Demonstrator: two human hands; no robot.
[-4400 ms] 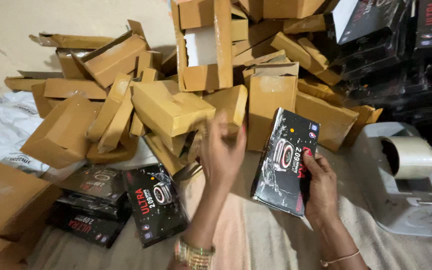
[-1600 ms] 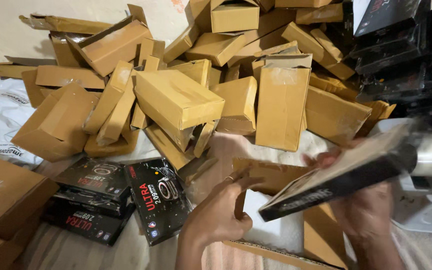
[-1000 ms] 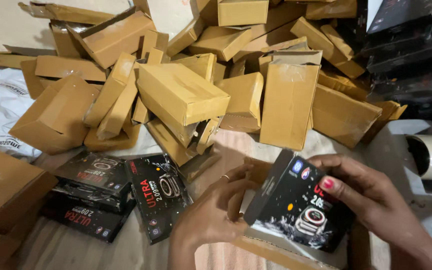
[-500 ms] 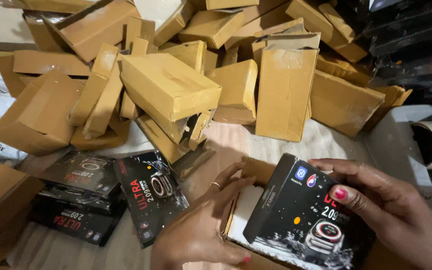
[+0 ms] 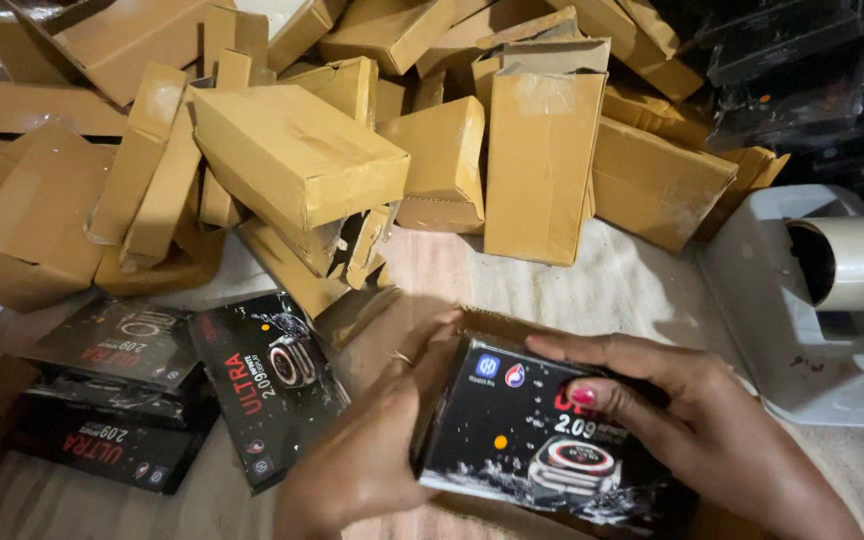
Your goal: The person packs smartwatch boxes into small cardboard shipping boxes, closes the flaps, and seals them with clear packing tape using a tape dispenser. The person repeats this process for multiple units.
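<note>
Little free room is left between the cardboard pile [image 5: 352, 160] and tape dispenser [image 5: 812, 300]. The black box [image 5: 542, 440] is clasped by the left hand [image 5: 372, 450] and right hand [image 5: 692, 420], fingers curled.

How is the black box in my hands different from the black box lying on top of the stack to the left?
The held box is gripped by the left hand and right hand over an open cardboard box; the stack box lies untouched, leaning on the other black boxes. The held box's long side runs across the view; the stack box's runs away from the camera. Both are glossy black with a watch picture and red lettering.
</note>
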